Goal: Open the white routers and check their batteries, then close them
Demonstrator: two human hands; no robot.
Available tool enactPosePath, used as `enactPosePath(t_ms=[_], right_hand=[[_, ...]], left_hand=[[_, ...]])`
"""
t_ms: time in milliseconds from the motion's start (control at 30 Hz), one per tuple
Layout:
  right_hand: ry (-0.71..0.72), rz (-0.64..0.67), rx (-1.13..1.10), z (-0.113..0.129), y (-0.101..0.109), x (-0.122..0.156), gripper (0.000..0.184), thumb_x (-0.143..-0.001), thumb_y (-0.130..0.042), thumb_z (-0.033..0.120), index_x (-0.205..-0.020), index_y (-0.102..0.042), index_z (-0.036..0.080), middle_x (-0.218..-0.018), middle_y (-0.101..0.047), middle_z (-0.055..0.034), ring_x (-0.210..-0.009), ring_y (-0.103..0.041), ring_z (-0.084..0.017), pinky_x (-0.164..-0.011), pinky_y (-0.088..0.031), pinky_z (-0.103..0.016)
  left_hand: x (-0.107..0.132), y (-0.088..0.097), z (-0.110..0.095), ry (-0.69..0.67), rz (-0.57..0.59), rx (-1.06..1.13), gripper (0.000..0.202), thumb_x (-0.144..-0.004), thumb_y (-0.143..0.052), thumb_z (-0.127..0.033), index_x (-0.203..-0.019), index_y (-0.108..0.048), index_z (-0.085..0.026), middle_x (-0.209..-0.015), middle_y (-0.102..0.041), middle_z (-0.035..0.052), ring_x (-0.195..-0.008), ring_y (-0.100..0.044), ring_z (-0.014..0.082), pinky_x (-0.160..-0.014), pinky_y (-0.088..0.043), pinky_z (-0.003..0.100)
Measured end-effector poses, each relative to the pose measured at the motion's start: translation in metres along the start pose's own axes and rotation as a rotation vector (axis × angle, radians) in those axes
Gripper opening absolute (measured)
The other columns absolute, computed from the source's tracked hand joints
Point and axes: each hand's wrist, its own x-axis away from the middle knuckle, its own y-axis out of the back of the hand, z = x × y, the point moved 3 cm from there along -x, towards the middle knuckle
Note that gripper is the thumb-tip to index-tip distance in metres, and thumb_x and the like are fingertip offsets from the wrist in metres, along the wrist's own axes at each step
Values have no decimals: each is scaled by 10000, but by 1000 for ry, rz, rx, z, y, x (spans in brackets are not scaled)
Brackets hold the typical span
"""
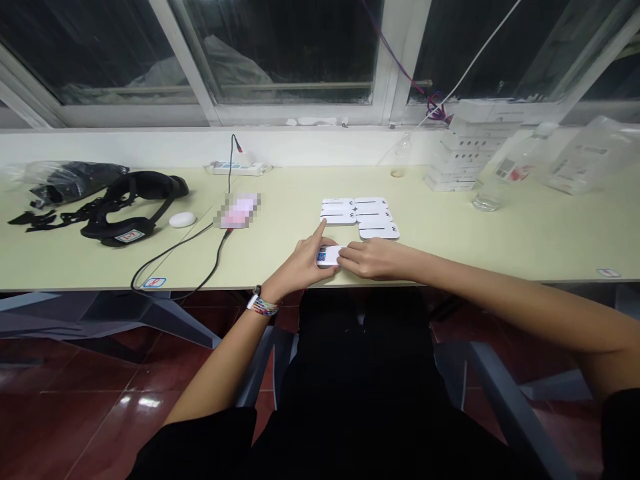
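Near the table's front edge, my left hand (300, 261) curls round the left end of white cards (330, 255) that bear small blue pictures. Whether this is one card or a thin stack, I cannot tell. One left finger stretches up to the lower edge of the laid-out cards. From the right, my right hand (367, 259) pinches the other end of the held cards, its fingers closed and covering that end. Just beyond both hands lie several white cards in two columns, among them a lower right card (379, 230), each with a black line and a letter-like mark.
To the left are a black headset (133, 207), a white oval object (183, 219), a blurred-out phone-like item (239, 211) on a black cable, and a power strip (240, 168). White boxes (457, 157) and a clear bottle (520, 160) stand at the back right.
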Motion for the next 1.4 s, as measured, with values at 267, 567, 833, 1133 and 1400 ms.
enactPosePath(t_ms=[267,567,833,1133,1400], right_hand=[[-61,1,-93,-1,2,-3,342,-1066,-381,-43,-1219,-629,137,-947,-748,-98,-781,-648,-217,-561,-397,-339],[-167,5,-260,1,8,-4,283,-1049,-406,27,-1164,-628,160,-968,-735,-119,-803,-620,-237,-621,-392,-355],[-642,-110,-829,-8,-2,8,442,-966,-718,344,-1356,-604,171,-1226,-711,-168,-1102,-665,-321,-823,-521,-392],[-668,-9,-994,-25,-15,-10,444,-789,-813,282,-1177,-612,204,-1162,-683,-123,-1165,-619,-344,-846,-506,-397],[-682,68,-1003,-29,-9,-15,505,-742,-832,262,-1180,-586,208,-1169,-676,-127,-1163,-614,-354,-819,-501,-397]], left_hand=[[-1,3,-5,4,-9,19,1077,-927,-734,-331,-1805,-113,-286,-1441,-714,121,-1349,-646,355,-1215,-411,556],[-1,1,-7,17,-21,40,1097,-908,-757,-329,-1806,-126,-288,-1422,-706,124,-1333,-652,355,-1178,-460,549],[0,1,-6,-14,-7,122,1182,-931,-792,-354,-1813,-6,-308,-1393,-709,120,-1308,-664,336,-1152,-487,524],[0,2,-3,-16,7,80,1150,-951,-796,-370,-1813,-34,-341,-1470,-691,123,-1380,-634,363,-1195,-442,556],[0,2,-3,-18,1,94,1157,-925,-802,-356,-1812,-60,-338,-1430,-703,123,-1316,-669,356,-1135,-488,531]])
